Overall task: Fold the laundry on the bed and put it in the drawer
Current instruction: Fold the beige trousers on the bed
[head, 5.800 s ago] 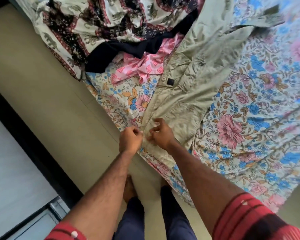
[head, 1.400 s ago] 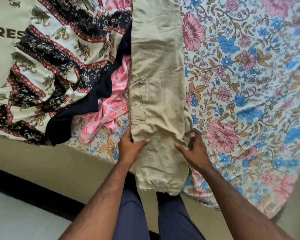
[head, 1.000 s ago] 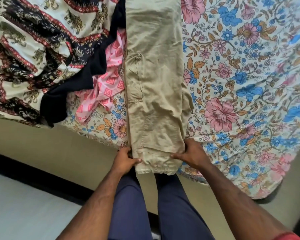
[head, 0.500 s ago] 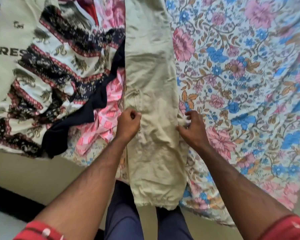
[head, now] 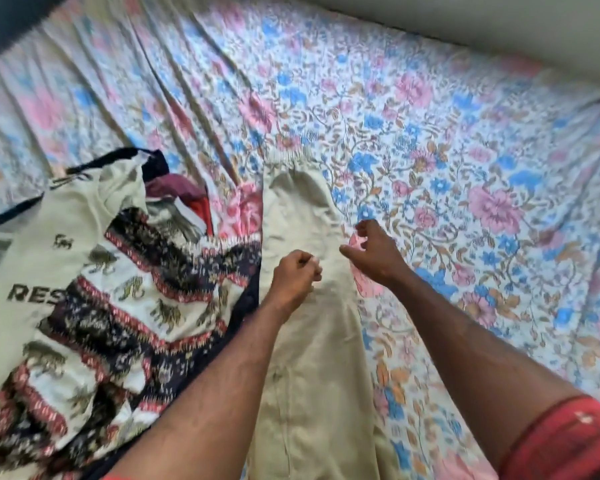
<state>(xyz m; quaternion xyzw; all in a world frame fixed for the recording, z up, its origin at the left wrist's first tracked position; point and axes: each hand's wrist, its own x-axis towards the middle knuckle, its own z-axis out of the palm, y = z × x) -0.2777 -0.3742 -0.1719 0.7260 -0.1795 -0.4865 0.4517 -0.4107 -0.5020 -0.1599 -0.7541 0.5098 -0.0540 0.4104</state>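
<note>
- The khaki trousers (head: 302, 341) lie lengthwise on the bed (head: 430, 133), doubled leg on leg, with the far gathered end pointing toward the wall.
- Left hand (head: 293, 277) sits over the middle of the trousers, fingers curled tight; it looks to be pinching a bit of the cloth, though the fold it holds is too small to be sure of.
- Right hand (head: 373, 251) hovers at the trousers' right edge, fingers loosely bent and spread, gripping nothing.
- Step in hand, as I judge it: the trousers are laid out narrow, and the crosswise fold is not yet made.
- The next move likely calls for both hands to take one end and carry it over to the other.
- A heap of unfolded laundry (head: 118, 289) waits just beside the trousers on the left, touching their edge.
- No drawer is in view.
</note>
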